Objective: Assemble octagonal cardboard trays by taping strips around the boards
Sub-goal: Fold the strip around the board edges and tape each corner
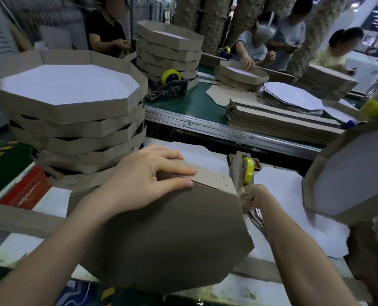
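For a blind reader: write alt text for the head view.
A person's left hand presses a cardboard strip against a brown octagonal board while the right hand pinches tape below a yellow roll. Finished trays stack up at left.

On my near bench (53,200) I see a tall stack of finished trays (73,120) at left, a brown octagonal board (172,235) and a tape dispenser (245,171), while the green-topped table (196,104) beyond carries a second dispenser (168,87), bundled strips (278,120) and white-faced boards (294,98).
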Demonstrator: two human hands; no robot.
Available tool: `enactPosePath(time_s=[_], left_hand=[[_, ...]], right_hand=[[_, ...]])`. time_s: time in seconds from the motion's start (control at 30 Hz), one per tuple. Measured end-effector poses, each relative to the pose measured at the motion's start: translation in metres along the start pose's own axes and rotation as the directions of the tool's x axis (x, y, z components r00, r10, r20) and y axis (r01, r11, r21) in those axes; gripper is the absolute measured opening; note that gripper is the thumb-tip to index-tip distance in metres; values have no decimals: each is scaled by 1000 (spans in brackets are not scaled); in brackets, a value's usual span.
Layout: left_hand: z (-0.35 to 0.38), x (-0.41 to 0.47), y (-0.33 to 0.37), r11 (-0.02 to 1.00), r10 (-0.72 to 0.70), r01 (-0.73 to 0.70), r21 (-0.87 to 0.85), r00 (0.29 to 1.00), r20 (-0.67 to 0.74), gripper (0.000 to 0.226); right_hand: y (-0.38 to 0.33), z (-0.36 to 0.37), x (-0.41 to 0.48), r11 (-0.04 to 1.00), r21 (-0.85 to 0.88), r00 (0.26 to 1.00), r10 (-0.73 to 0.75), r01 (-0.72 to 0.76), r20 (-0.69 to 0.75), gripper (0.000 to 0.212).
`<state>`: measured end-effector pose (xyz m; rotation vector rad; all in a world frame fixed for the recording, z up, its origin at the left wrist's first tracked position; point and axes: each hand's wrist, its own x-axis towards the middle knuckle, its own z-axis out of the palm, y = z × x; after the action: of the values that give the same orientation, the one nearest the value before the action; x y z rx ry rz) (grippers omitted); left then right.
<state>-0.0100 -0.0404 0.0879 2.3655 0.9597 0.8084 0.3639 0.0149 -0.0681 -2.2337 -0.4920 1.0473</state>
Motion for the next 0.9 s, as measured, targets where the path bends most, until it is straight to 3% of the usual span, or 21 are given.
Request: enactPosePath(time_s=[0.17,0.27,0.43,0.53,0.7,0.9], left_hand=[[4,10,2,999,-26,26,34,1000,-7,43],[7,17,4,997,-54,55,59,998,-9,42],[13,19,7,994,-57,59,91,998,-21,35],[15,18,11,994,-51,53,93,998,-27,35],[16,15,14,993,-27,28,111,1000,-10,34],[15,12,13,993,-41,46,112,998,-51,34]], right_hand=[[-5,4,21,997,-8,998,70,-70,6,29],[-6,6,22,996,42,995,78,-76,-56,10],[8,9,12,918,397,990,42,17,-138,3],[26,11,-4,833,548,982,33,76,-186,19],[75,11,-14,856,490,977,-71,164,-202,17],[83,9,-10,890,376,953,-168,257,-254,21]])
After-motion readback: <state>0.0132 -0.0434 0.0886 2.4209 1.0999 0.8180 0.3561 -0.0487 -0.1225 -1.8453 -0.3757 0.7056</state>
